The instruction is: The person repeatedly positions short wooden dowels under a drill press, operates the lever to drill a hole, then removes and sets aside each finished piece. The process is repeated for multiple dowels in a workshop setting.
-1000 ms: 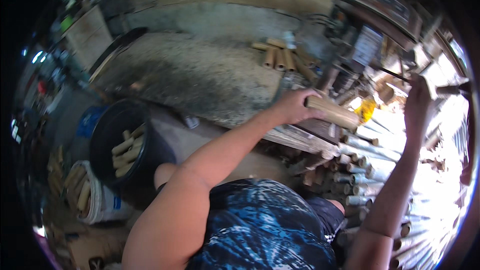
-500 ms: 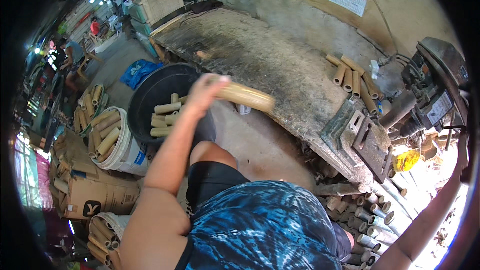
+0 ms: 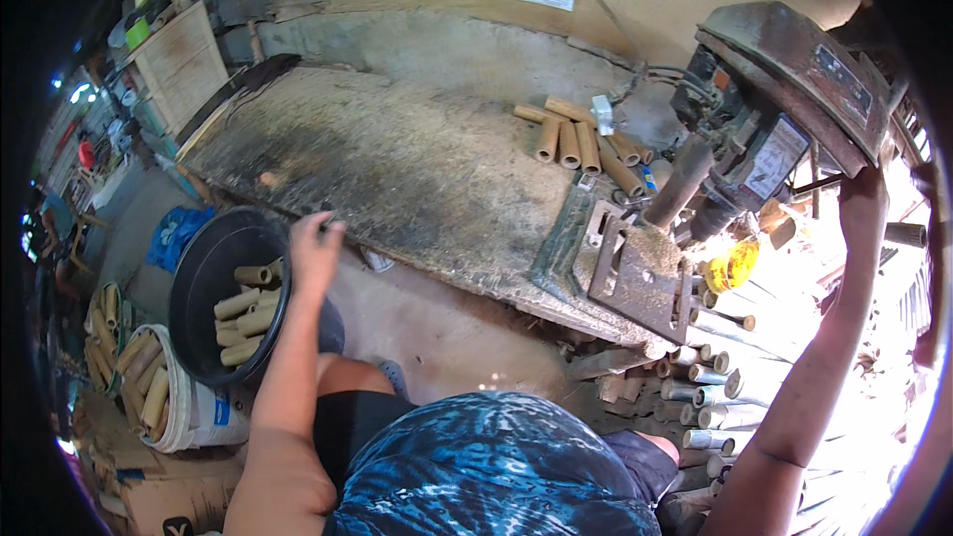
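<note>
My left hand (image 3: 316, 243) is raised over the right rim of a black tub (image 3: 189, 283), beside the workbench edge. Its fingers are curled. A small dark spot shows among them, and I cannot make out what, if anything, they hold. Short brown tubes (image 3: 248, 313) lie in the tub. My right hand (image 3: 866, 189) reaches up to the underside of the head of a drill press (image 3: 794, 79), where its fingers are hidden. Under the press sits a metal plate with slots (image 3: 635, 278), dusted with shavings.
Several more tubes (image 3: 571, 144) are piled on the workbench (image 3: 397, 154) near the wall. A white bucket of tubes (image 3: 189, 417) stands left of my leg, close to a cardboard box (image 3: 179, 496). Long tubes (image 3: 710, 387) are stacked under the press, near a yellow object (image 3: 733, 266).
The view has swung right. The brown tube that stuck out of my left hand no longer shows there. My right hand has come into sight at the drill press.
</note>
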A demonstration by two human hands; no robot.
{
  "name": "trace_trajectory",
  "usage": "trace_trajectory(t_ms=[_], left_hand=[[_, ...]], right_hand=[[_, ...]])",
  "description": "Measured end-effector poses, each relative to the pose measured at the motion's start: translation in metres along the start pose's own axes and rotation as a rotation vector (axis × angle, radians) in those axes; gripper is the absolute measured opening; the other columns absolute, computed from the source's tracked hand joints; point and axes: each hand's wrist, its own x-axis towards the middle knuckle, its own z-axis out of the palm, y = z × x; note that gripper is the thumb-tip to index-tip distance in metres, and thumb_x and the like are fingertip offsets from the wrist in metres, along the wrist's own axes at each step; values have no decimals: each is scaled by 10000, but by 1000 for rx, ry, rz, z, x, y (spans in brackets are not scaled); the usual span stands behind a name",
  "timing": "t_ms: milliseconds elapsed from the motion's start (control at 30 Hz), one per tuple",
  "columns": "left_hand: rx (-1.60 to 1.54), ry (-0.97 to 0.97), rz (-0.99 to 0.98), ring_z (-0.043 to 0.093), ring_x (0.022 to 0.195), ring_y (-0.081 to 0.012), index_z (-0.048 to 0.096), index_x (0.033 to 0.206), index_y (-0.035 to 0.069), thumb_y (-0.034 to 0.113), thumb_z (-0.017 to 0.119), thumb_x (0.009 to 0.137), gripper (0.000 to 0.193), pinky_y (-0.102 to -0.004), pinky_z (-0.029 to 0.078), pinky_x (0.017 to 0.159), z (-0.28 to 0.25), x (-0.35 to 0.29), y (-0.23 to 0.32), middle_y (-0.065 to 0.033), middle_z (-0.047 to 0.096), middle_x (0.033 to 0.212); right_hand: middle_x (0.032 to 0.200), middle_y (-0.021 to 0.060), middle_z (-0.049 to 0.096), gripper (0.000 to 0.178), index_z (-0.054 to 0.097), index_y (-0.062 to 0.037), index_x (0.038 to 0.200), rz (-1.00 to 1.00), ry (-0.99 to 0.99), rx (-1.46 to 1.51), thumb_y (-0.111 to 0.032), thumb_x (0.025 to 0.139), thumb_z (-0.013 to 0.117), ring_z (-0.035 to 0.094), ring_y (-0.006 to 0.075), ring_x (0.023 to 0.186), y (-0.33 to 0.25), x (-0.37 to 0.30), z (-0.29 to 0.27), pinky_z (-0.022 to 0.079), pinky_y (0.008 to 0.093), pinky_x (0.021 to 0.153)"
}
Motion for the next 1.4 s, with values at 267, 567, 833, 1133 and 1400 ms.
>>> trace_trajectory(t_ms=[267,567,833,1133,1400], left_hand=[[-213,-612,117,464,1308,-420,534,1406,176,358,773,817,661,-490,448,1064,249,29,196,-215,417,1469],[-109,-575,-10,265,1452,-438,411,1504,269,379,807,778,834,-557,471,1059,501,65,269,-138,134,1644],[113,-731,90,162,1519,-367,219,1606,243,313,619,946,774,-689,426,1034,641,87,242,-81,-26,1686],[124,-468,-7,357,1408,-316,483,1451,250,212,709,848,645,-719,356,1073,544,93,255,-88,366,1544],[86,-558,88,398,1370,-313,580,1368,291,248,707,867,519,-656,369,1089,507,131,222,10,462,1485]], right_hand=[[1158,314,617,487,508,23,1337,-70,80,-251,-86,877,622,577,509,1078,-13,-21,-22,470,546,911],[1155,298,628,463,528,23,1320,-25,85,-253,-74,879,628,591,482,1079,-12,-43,-36,477,526,917],[1151,284,638,442,546,23,1305,7,76,-236,-64,881,634,603,457,1081,-15,-50,-41,483,508,922],[1148,268,650,419,566,23,1288,31,69,-230,-51,883,640,617,430,1082,-11,-61,-49,490,488,927],[1145,254,660,398,584,23,1274,33,76,-229,-41,885,646,630,405,1084,-13,-65,-56,497,470,933]])
